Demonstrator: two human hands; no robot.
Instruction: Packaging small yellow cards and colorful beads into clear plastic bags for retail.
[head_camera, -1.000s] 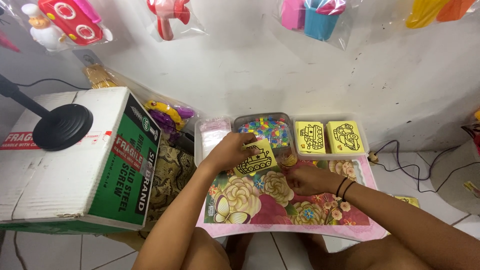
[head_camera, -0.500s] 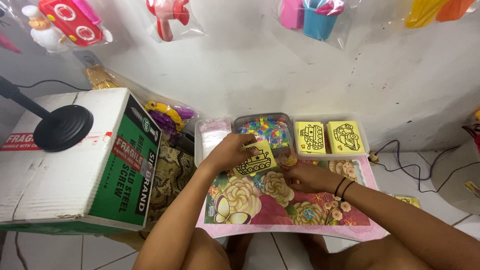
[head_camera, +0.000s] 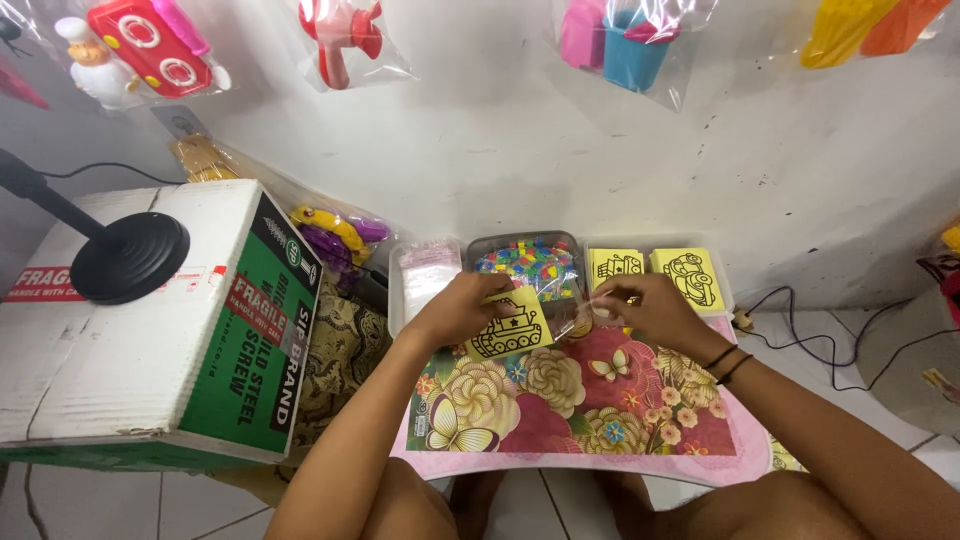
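My left hand (head_camera: 458, 308) holds a yellow card with a black tank drawing (head_camera: 510, 325) over the flowered pink mat (head_camera: 580, 405). A thin clear plastic bag (head_camera: 580, 305) is pinched in my right hand (head_camera: 645, 305), stretched toward the card's right edge. Just behind both hands stands a tray of small coloured pieces (head_camera: 525, 262).
Two stacks of yellow picture cards (head_camera: 655, 270) sit right of the tray, a pile of clear bags (head_camera: 425, 275) left of it. A cardboard box (head_camera: 150, 330) with a black stand base (head_camera: 130, 258) fills the left. Bagged toys hang on the wall; cables (head_camera: 810, 335) lie at right.
My right hand has risen from the mat to the clear bag next to the card. The left hand still holds the tank card, slightly lower.
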